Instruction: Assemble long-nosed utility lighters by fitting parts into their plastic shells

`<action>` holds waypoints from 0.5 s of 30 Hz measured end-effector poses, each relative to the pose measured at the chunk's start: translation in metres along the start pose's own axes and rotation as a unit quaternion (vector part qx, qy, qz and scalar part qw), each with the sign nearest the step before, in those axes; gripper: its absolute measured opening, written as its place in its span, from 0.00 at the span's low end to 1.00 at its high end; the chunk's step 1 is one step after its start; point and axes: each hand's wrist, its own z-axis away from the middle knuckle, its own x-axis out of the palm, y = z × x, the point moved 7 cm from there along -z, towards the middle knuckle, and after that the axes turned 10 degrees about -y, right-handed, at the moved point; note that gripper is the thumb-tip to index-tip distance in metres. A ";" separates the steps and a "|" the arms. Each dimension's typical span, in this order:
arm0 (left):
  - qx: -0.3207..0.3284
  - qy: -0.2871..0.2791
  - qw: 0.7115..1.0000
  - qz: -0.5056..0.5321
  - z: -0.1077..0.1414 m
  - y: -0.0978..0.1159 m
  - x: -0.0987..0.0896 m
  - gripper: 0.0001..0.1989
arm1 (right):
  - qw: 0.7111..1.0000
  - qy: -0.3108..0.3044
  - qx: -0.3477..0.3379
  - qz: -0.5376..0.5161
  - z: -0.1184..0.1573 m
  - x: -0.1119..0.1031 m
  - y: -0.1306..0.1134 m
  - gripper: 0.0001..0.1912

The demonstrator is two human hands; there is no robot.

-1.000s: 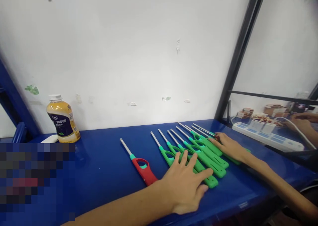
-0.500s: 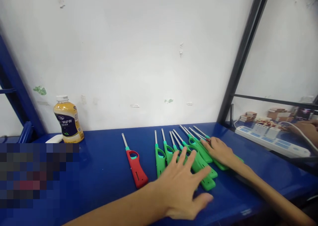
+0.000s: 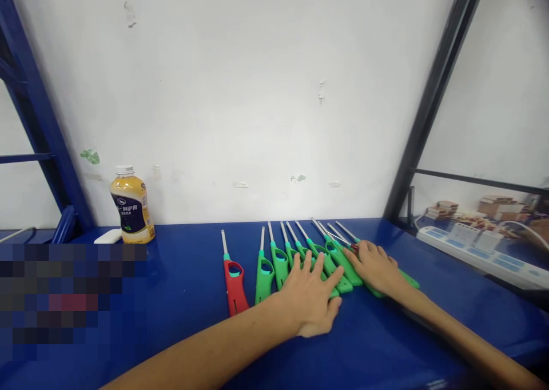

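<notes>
Several green stick lighters [image 3: 265, 275] with metal tips lie side by side on a blue table [image 3: 184, 333]. My left hand [image 3: 309, 294] lies over the middle ones, fingers spread, covering parts of their handles. To the right, my right hand [image 3: 377, 267] is curled around a tool with a thin metal shaft and a red handle [image 3: 355, 247]. Its handle is mostly hidden by the fingers. Beneath that hand are more green lighters, partly covered. One red stick lighter [image 3: 234, 287] lies apart, left of the green row; my left forearm hides its lower end.
A yellow drink bottle [image 3: 132, 207] stands at the back left beside a white object [image 3: 108, 237]. At right, past the dark frame post [image 3: 429, 115], are a white power strip [image 3: 484, 253] and stacked wooden blocks [image 3: 500, 207]. A white wall closes off the back.
My left hand has drawn several green lighters closer together into a fanned row, and its fingers are less spread. My right hand stays on the right-hand lighters. The view has shifted slightly.
</notes>
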 end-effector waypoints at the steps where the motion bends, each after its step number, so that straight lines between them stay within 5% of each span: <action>1: -0.001 0.001 1.000 -0.004 0.006 -0.001 -0.004 0.34 | 1.000 0.004 -0.007 -0.004 -0.003 -0.001 -0.004 0.21; 6: -0.068 0.032 0.997 -0.012 0.070 -0.008 -0.016 0.36 | 0.998 0.041 -0.032 -0.035 -0.015 -0.026 0.000 0.20; 10: -0.198 0.049 0.979 -0.024 0.129 -0.044 0.003 0.35 | 0.996 0.045 -0.034 -0.063 -0.010 -0.034 0.017 0.20; 15: -0.173 0.057 0.983 -0.033 0.129 -0.074 0.020 0.31 | 0.993 -0.012 -0.072 -0.091 -0.004 -0.011 0.003 0.18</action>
